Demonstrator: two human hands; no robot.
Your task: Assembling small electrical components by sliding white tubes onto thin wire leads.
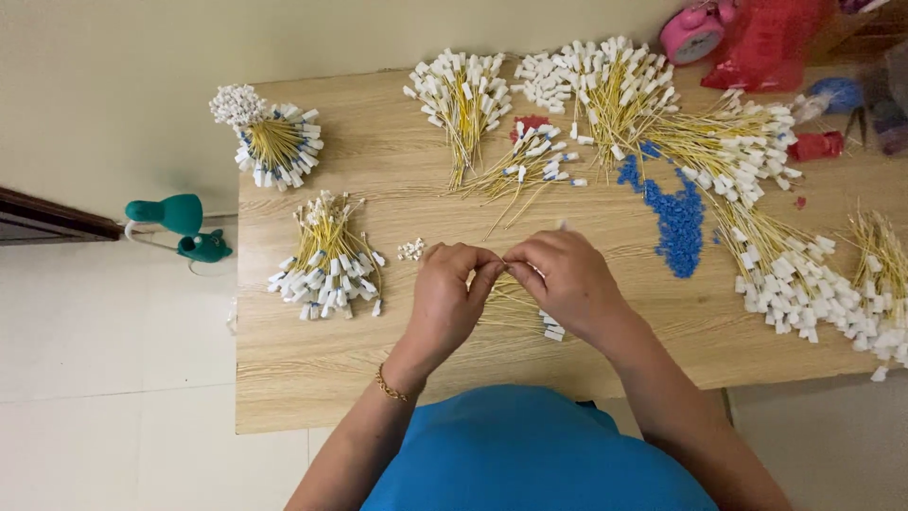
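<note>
The person's left hand [446, 295] and right hand [566, 281] are meeting at the middle of the pale wooden table [284, 378], fingertips pinched together over something very small between them. It is probably one thin yellow wire with a white plastic connector on its end, though the piece itself is too hidden by the fingers to be sure. Both hands are closing narrowly, thumbs against forefingers, and neither is resting flat. Just under and between them a loose bundle of thin yellow wires with white plastic ends [518, 310] is lying on the table, partly covered by the right wrist.

A little heap of tiny white plastic caps [411, 250] is sitting just beside the left hand's knuckles. Further left, a tied bunch of yellow wires fanned out with white tips [328, 267] is lying well apart from the hands, and a scattered patch of small blue plastic pieces [677, 218] is spreading to the right (near the right hand, but not touching it).

As a judgement, the step in hand is fitting or seating one small part on a wire end. The next move is calling for a steady pinch and fine alignment, since the pieces are slight and easily dropped.
</note>
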